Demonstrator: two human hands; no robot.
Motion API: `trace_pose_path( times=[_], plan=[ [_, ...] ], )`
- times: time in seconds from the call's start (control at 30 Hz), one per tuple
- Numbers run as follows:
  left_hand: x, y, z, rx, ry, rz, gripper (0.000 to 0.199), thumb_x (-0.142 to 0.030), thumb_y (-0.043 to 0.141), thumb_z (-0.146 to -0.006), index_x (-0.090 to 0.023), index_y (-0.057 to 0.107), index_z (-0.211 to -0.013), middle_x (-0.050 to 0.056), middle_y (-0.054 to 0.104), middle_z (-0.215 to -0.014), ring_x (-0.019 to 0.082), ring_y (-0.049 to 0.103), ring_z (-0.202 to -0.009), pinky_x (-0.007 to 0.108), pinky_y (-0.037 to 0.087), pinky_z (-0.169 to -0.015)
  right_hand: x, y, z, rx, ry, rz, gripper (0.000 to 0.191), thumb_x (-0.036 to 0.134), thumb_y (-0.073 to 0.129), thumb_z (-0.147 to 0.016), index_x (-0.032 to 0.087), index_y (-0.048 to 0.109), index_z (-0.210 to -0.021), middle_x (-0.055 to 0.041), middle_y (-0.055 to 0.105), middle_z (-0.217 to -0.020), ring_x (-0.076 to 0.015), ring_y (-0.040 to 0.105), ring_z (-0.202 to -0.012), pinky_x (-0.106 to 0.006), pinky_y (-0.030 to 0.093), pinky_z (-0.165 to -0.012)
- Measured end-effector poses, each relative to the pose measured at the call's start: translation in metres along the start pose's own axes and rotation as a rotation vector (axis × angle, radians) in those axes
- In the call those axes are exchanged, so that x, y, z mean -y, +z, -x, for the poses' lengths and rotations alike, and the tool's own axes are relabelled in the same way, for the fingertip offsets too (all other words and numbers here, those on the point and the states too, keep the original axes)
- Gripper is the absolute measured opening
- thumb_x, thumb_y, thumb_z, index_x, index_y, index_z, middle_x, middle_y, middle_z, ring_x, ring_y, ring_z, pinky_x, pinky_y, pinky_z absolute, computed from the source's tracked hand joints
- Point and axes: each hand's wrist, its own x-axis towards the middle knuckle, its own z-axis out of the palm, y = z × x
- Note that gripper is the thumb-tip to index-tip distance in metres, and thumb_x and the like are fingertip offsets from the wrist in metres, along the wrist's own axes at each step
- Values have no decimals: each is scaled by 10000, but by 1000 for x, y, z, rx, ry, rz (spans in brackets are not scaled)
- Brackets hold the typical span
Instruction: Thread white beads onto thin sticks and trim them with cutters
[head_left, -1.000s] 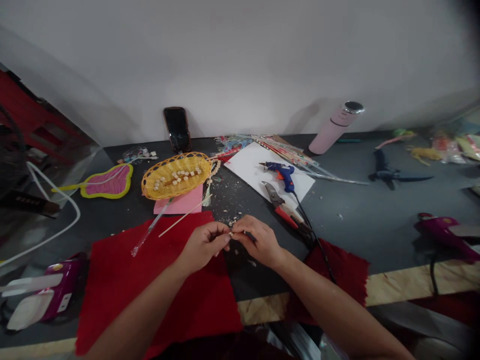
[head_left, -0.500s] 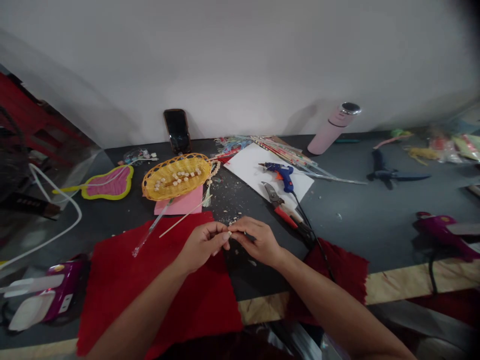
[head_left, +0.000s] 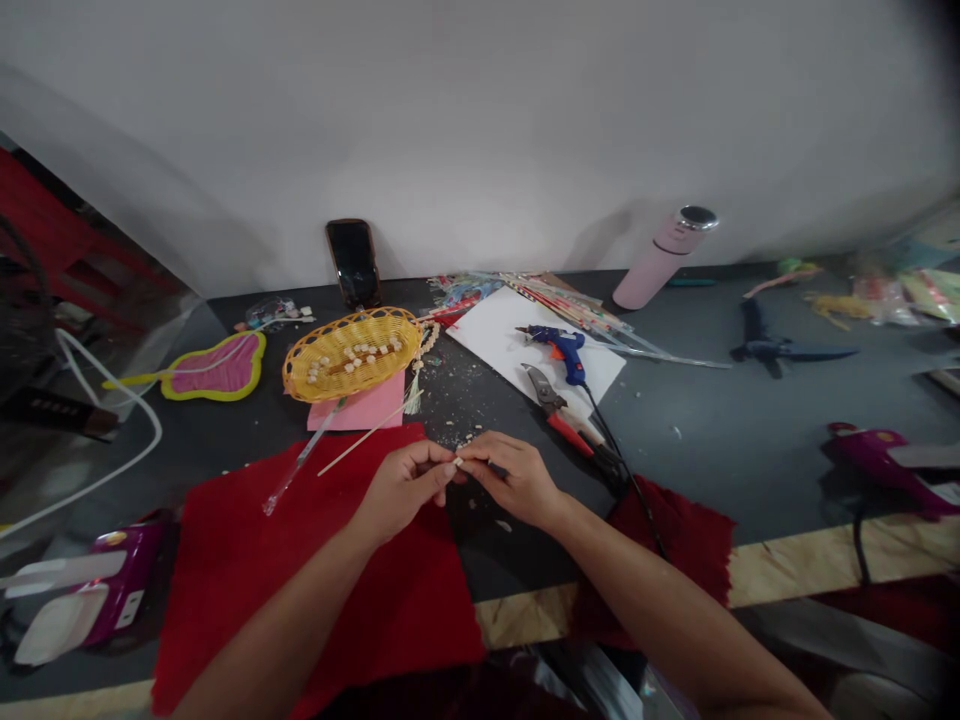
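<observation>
Fingertips of my left hand (head_left: 409, 488) and my right hand (head_left: 514, 478) meet over the dark table, both closed in a pinch on one small pale piece (head_left: 458, 461). It is too small for me to tell its kind. Pale crumbs (head_left: 469, 432) lie scattered just beyond the fingers. Under my left wrist spreads a red cloth (head_left: 322, 590). A thin wooden stick (head_left: 360, 444) lies across its far edge, beside a clear plastic strip (head_left: 304, 460). Farther back, a yellow woven basket (head_left: 300, 345) holds several small pale pieces and rests partly on a pink pad (head_left: 379, 405).
A blue glue gun (head_left: 562, 348) and red-handled pruning shears (head_left: 559, 405) lie on white paper (head_left: 487, 325). Patterned strips (head_left: 555, 295) are behind them. A phone (head_left: 354, 262) and a pink bottle (head_left: 664, 262) stand by the wall. Purple devices (head_left: 124, 575) sit at both sides.
The pale piece has turned slightly between my fingertips, and my hands stay almost in place. The rest of the table looks the same.
</observation>
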Motion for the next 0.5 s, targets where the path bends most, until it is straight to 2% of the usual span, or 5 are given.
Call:
trace_pose_path(
  times=[0.27, 0.5],
  plan=[
    [1, 1, 0, -18, 18, -34, 198, -334, 626, -761, -152, 549, -779, 14, 673, -725, 61, 516, -471, 185, 385, -487, 0, 0, 0, -11, -10, 3, 129, 163, 547, -861, 196, 627, -956, -52, 659, -807, -142, 615, -756, -265, 514, -690],
    [4, 1, -1, -36, 60, -122, 174, -324, 600, -780, -150, 594, -773, 2, 654, -683, 49, 457, -452, 175, 357, -461, 0, 0, -1, -9, -15, -8, 131, 140, 559, -850, 193, 622, -953, -48, 656, -798, -137, 614, -755, -255, 508, -692]
  ],
)
